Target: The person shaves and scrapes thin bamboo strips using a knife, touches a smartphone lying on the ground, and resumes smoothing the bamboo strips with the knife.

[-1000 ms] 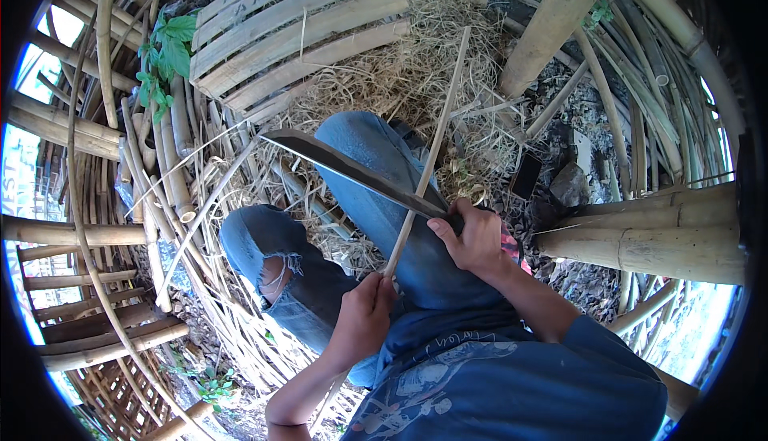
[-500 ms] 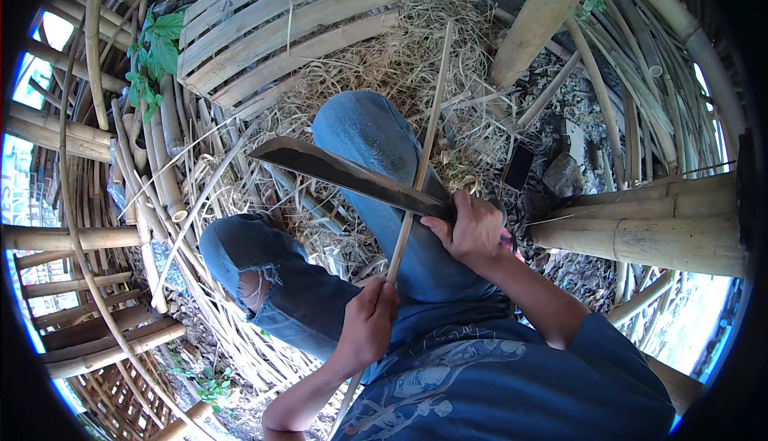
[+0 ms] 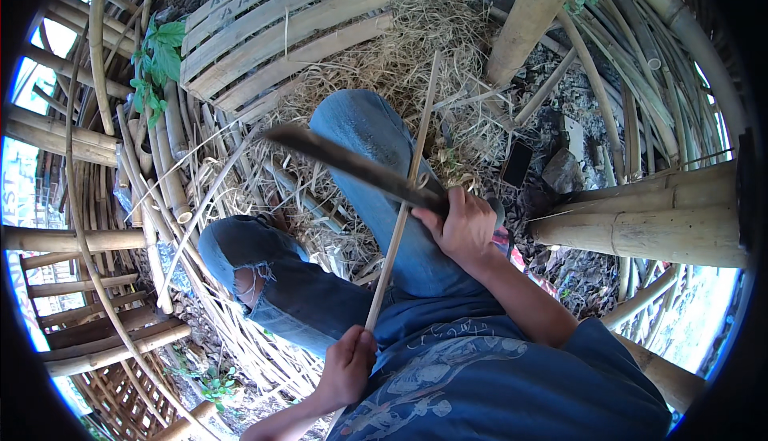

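A long thin bamboo strip (image 3: 387, 269) slants from beside my waist up across my raised thigh. My left hand (image 3: 350, 363) is closed around its lower part, close to my shirt. In my right hand (image 3: 466, 227) is the handle of a machete, gripped with the thumb along the strip's side. The machete's broad dark blade (image 3: 344, 163) points to the upper left, blurred, and crosses the strip over my knee. A small pale curl shows on the strip at the blade. My fingers hide most of the handle.
Shavings (image 3: 424, 29) litter the ground beyond my knees, by a slatted wooden crate (image 3: 292, 29). Thick bamboo poles (image 3: 640, 229) stand at the right, with a dark phone (image 3: 518, 163) and a stone (image 3: 562, 171) nearby. Bamboo lattice (image 3: 88, 241) and a leafy plant (image 3: 162, 61) are at left.
My left hand has drawn the strip down and left toward my body, so its far tip sits lower. The machete has shifted slightly, its blade now blurred. A small curl has appeared at the blade.
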`<state>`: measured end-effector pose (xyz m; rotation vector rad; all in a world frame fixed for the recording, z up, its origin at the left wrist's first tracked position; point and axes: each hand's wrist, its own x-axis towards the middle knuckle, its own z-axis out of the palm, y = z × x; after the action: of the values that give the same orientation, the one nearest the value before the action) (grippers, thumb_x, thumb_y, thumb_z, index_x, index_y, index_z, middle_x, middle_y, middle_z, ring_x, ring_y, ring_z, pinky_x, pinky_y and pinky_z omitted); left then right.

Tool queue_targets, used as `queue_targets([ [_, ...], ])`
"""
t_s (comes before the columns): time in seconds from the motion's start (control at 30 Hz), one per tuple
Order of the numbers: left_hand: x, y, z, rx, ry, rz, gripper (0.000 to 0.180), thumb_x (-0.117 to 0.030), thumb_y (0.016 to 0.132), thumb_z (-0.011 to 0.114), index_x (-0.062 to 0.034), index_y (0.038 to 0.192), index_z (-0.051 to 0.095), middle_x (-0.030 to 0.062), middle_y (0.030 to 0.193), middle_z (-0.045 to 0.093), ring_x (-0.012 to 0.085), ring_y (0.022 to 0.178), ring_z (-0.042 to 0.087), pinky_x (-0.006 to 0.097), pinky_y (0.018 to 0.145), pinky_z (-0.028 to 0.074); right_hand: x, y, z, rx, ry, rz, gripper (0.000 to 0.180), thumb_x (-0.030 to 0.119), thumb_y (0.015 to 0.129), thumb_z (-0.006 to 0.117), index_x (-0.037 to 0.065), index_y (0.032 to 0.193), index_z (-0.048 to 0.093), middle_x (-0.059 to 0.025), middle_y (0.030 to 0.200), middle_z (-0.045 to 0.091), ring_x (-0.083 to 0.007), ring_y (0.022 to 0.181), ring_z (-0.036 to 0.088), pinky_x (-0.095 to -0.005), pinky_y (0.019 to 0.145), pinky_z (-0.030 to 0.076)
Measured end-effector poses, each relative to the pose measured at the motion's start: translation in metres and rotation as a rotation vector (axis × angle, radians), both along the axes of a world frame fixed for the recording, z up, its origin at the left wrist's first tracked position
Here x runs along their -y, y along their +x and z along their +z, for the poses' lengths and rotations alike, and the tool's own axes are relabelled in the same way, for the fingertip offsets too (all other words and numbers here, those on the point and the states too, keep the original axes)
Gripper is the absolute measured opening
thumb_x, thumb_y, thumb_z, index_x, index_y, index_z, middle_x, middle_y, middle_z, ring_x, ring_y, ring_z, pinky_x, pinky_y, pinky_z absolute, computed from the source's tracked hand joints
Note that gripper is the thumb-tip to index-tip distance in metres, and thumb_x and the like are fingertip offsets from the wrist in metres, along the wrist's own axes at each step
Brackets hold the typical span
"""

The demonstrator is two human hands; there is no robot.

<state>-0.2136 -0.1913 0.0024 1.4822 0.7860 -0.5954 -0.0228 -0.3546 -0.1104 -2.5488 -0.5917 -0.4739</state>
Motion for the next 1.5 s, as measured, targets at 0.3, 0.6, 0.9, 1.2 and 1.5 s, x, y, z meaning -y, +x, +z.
queue_targets([
  [0.3,-0.005,-0.037,0.019,-0.071,0.044,-0.036,0.028,-0.02,0.098,0.038,-0.0016,0.081,0.05,0.0009,0.057,0.045,0.0068,0.051,0.04,0.023,0.049,0.033,0.003,0.0,-0.001,0.023,-0.049,-0.063,0.055,0.056,0.079,0.058,0.003,0.073,0.047,-0.0095,0.054,0.053,-0.0249,0.044,0.055,-0.0325,0.043,0.045],
  [0.6,-0.008,-0.082,0.033,-0.049,0.273,-0.156,0.027,-0.026,0.094,0.045,-0.0055,0.079,0.053,0.0019,0.062,0.046,0.0116,0.061,0.043,0.03,0.055,0.036,0.014,0.017,-0.003,-0.132,-0.031,-0.167,0.051,0.051,0.082,0.058,0.0,0.082,0.05,-0.0129,0.054,0.055,-0.0312,0.047,0.058,-0.0389,0.041,0.044],
  [0.9,-0.012,-0.115,0.049,-0.079,0.291,-0.204,0.027,-0.025,0.094,0.044,-0.0032,0.078,0.049,0.0083,0.064,0.045,0.0172,0.06,0.043,0.035,0.055,0.036,0.022,0.046,-0.022,-0.023,-0.027,-0.074,0.046,0.049,0.084,0.057,0.002,0.084,0.052,-0.0151,0.058,0.058,-0.0324,0.051,0.06,-0.0399,0.044,0.046],
  [1.2,-0.016,-0.198,-0.015,-0.224,0.078,0.16,0.015,-0.014,0.083,0.064,-0.0012,0.088,0.057,0.0104,0.069,0.056,0.0127,0.069,0.053,0.029,0.065,0.043,0.051,0.112,-0.051,-0.596,0.022,-0.596,0.077,0.068,0.086,0.029,-0.001,0.082,0.064,-0.0256,0.079,0.064,-0.0402,0.083,0.062,-0.0468,0.073,0.048],
  [1.5,-0.013,-0.04,-0.003,0.094,0.372,-0.259,0.015,-0.013,0.093,0.045,-0.0009,0.086,0.05,0.0203,0.056,0.054,0.0379,0.054,0.059,0.041,0.047,0.042,0.039,0.022,0.0,-0.479,0.443,-0.197,0.048,0.041,0.092,0.046,-0.001,0.072,0.059,-0.0162,0.055,0.053,-0.0312,0.049,0.055,-0.038,0.05,0.041],
])
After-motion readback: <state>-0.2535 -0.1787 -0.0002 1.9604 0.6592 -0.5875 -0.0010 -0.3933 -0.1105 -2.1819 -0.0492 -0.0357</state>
